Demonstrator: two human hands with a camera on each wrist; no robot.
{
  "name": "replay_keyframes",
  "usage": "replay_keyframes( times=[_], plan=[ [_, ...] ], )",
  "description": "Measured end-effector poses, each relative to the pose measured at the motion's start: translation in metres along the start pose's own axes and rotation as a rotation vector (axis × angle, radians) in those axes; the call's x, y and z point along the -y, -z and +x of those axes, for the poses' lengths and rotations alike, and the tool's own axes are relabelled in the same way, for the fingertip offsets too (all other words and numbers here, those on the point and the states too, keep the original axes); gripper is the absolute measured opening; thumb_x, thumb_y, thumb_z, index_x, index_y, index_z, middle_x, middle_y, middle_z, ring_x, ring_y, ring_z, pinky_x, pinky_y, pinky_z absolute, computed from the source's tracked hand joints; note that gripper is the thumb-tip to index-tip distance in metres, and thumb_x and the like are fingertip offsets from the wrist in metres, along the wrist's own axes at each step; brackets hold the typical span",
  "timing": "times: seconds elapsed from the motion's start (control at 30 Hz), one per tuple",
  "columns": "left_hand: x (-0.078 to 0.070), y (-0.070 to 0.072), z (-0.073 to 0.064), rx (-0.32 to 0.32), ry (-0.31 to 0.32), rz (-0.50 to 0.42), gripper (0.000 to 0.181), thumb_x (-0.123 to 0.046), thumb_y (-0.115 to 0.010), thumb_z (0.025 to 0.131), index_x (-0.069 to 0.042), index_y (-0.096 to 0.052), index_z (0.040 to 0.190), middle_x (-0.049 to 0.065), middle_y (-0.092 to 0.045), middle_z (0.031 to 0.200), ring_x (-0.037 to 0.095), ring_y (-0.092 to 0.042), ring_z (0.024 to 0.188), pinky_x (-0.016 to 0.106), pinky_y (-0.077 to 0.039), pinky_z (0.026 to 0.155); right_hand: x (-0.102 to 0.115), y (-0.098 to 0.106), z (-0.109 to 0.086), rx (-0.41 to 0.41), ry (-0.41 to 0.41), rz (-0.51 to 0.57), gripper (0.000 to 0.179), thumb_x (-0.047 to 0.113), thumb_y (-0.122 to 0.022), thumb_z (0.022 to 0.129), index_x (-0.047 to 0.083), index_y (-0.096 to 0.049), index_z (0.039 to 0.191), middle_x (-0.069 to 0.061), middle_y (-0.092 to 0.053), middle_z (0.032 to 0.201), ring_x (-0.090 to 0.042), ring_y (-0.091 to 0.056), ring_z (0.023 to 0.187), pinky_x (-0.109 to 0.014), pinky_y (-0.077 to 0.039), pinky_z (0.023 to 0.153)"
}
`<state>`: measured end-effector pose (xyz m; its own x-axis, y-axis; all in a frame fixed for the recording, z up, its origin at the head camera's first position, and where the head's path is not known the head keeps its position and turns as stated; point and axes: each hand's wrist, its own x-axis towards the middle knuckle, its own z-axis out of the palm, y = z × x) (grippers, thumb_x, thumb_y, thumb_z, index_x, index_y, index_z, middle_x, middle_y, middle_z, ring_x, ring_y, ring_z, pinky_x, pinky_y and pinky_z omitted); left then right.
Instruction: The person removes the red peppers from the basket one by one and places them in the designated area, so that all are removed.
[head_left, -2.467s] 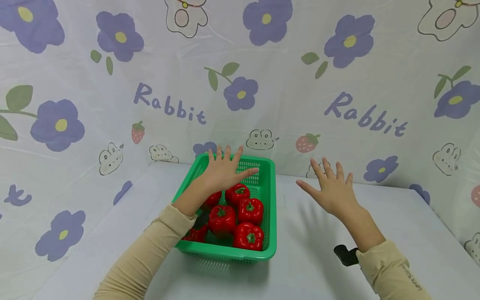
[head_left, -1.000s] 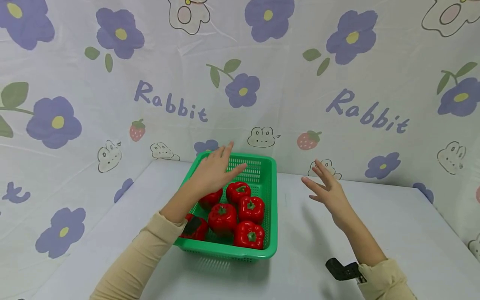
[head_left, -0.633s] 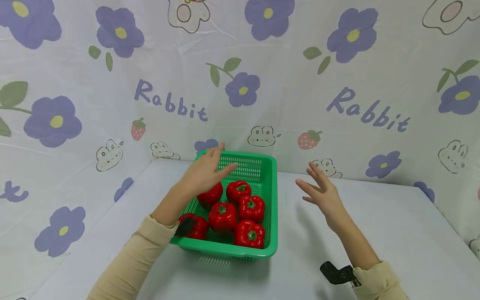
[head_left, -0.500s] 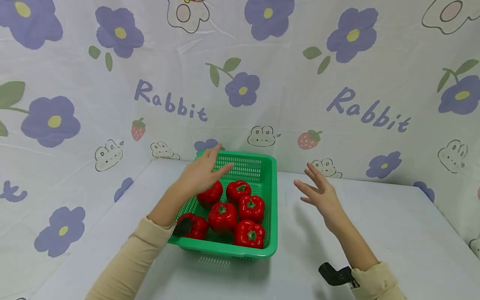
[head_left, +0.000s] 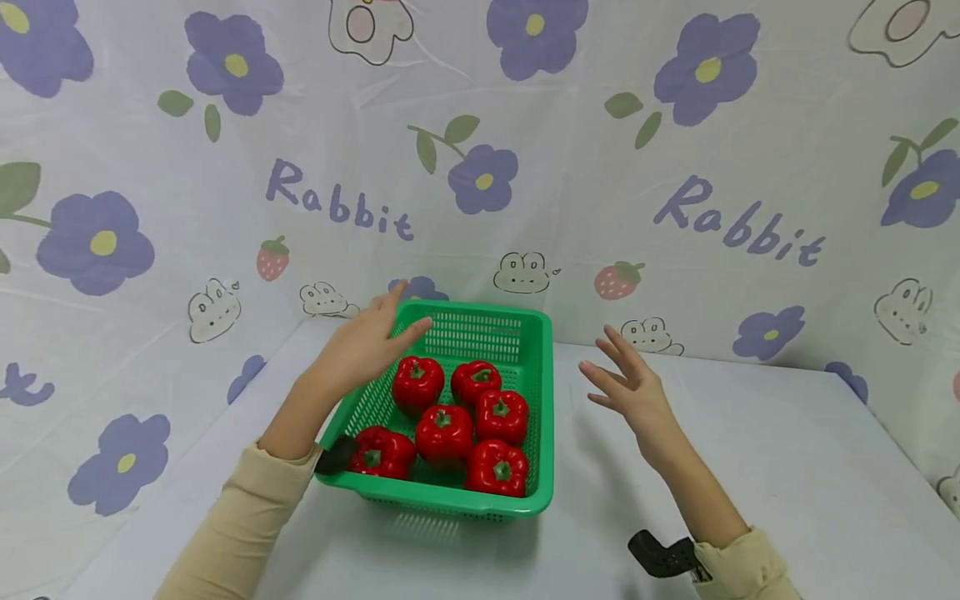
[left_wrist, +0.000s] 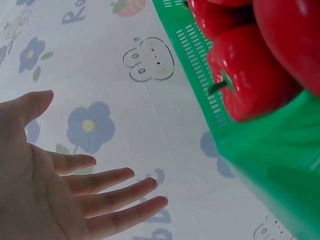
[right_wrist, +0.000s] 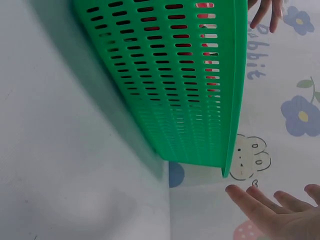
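A green plastic basket (head_left: 546, 400) with slotted walls stands on the white table and holds several red bell peppers (head_left: 444, 435) with green stems. My left hand (head_left: 358, 346) hovers above the basket's left rim, fingers extended and thumb spread, holding nothing. In the left wrist view that hand (left_wrist: 65, 190) shows its palm, apart from the basket and the nearest pepper (left_wrist: 250, 72). To the right of the basket, my right hand (head_left: 637, 400) is raised in the air with spread, slightly bent fingers and nothing in them. The right wrist view has its fingers (right_wrist: 260, 207) beyond the basket's far corner.
Behind the table hangs a white cloth (head_left: 570, 208) printed with purple flowers, rabbits and strawberries. The white tabletop (head_left: 787, 467) extends to the right of the basket. A black wrist device (head_left: 663, 554) sits at the right cuff, and another (head_left: 337, 455) at the left cuff.
My left hand has moved left from over the basket's middle to its left rim, uncovering the peppers below. My right hand has turned and shifted slightly left. Basket and peppers stay put.
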<state>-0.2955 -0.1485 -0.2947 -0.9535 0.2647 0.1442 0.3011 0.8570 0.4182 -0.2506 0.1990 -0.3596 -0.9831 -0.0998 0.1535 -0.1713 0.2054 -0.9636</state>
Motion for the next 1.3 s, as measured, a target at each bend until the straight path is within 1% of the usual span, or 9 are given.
replay_keyframes(
  times=[0.2,0.3,0.37,0.53,0.63,0.77,0.97,1.13,1.3],
  plan=[
    [0.015,0.007,-0.004,-0.001,0.027,-0.002,0.085,-0.062,-0.04,0.097,-0.012,-0.008,0.158,0.02,-0.026,0.16,0.042,-0.029,0.145,0.063,-0.032,0.11,0.001,-0.004,0.001,-0.001,0.014,0.006,0.071,0.033,-0.059,0.098,0.028,-0.02,0.157,-0.004,-0.027,0.162,-0.032,-0.043,0.139,-0.04,-0.051,0.098],
    [0.023,0.011,-0.006,0.004,0.041,-0.012,0.084,-0.059,-0.04,0.098,-0.009,-0.009,0.158,0.021,-0.025,0.16,0.043,-0.029,0.145,0.062,-0.03,0.111,0.002,-0.007,0.001,0.001,0.013,0.014,0.07,0.033,-0.059,0.098,0.028,-0.021,0.156,-0.004,-0.028,0.161,-0.032,-0.044,0.139,-0.038,-0.052,0.097],
    [0.029,0.012,-0.008,0.017,0.049,-0.016,0.084,-0.059,-0.04,0.099,-0.008,-0.008,0.158,0.021,-0.023,0.16,0.042,-0.025,0.147,0.06,-0.027,0.114,0.002,-0.008,0.0,0.001,0.013,0.023,0.07,0.033,-0.06,0.097,0.028,-0.021,0.156,-0.004,-0.029,0.161,-0.032,-0.044,0.139,-0.037,-0.052,0.096],
    [0.045,0.015,-0.015,0.068,0.06,-0.037,0.083,-0.055,-0.04,0.1,-0.003,-0.01,0.157,0.023,-0.021,0.161,0.043,-0.022,0.147,0.059,-0.024,0.116,0.003,-0.012,-0.001,0.007,0.017,0.033,0.069,0.031,-0.059,0.098,0.029,-0.023,0.156,-0.006,-0.035,0.158,-0.031,-0.046,0.138,-0.039,-0.051,0.099],
    [0.051,0.017,-0.019,0.088,0.069,-0.051,0.081,-0.053,-0.041,0.101,-0.002,-0.012,0.156,0.024,-0.022,0.16,0.045,-0.024,0.146,0.061,-0.026,0.114,0.003,-0.015,-0.002,0.01,0.02,0.029,0.068,0.031,-0.059,0.098,0.03,-0.022,0.156,-0.005,-0.037,0.157,-0.03,-0.047,0.137,-0.04,-0.049,0.101],
    [0.059,0.018,-0.023,0.091,0.083,-0.052,0.08,-0.053,-0.04,0.101,-0.001,-0.013,0.156,0.027,-0.027,0.157,0.047,-0.032,0.141,0.063,-0.031,0.11,0.004,-0.018,-0.003,0.01,0.024,0.023,0.068,0.031,-0.058,0.098,0.03,-0.022,0.156,-0.005,-0.038,0.157,-0.031,-0.048,0.136,-0.042,-0.048,0.101],
    [0.072,0.012,-0.028,0.097,0.093,-0.062,0.079,-0.051,-0.04,0.102,0.002,-0.013,0.155,0.034,-0.039,0.147,0.05,-0.042,0.134,0.064,-0.038,0.104,0.005,-0.022,-0.006,0.017,0.033,0.038,0.068,0.031,-0.058,0.098,0.03,-0.023,0.156,-0.006,-0.037,0.157,-0.031,-0.047,0.137,-0.045,-0.047,0.101],
    [0.08,0.002,-0.029,0.103,0.113,-0.069,0.08,-0.051,-0.039,0.102,0.006,-0.016,0.153,0.036,-0.041,0.145,0.051,-0.043,0.133,0.063,-0.042,0.101,0.007,-0.026,-0.007,0.019,0.035,0.06,0.068,0.031,-0.059,0.098,0.029,-0.023,0.156,-0.007,-0.035,0.158,-0.031,-0.046,0.138,-0.044,-0.049,0.099],
    [0.087,-0.008,-0.028,0.098,0.114,-0.101,0.076,-0.047,-0.039,0.103,0.007,-0.018,0.152,0.036,-0.042,0.144,0.05,-0.044,0.132,0.062,-0.043,0.101,0.008,-0.029,-0.008,0.02,0.046,0.074,0.067,0.03,-0.058,0.098,0.029,-0.024,0.155,-0.008,-0.036,0.158,-0.032,-0.046,0.138,-0.047,-0.048,0.099]
  ],
)
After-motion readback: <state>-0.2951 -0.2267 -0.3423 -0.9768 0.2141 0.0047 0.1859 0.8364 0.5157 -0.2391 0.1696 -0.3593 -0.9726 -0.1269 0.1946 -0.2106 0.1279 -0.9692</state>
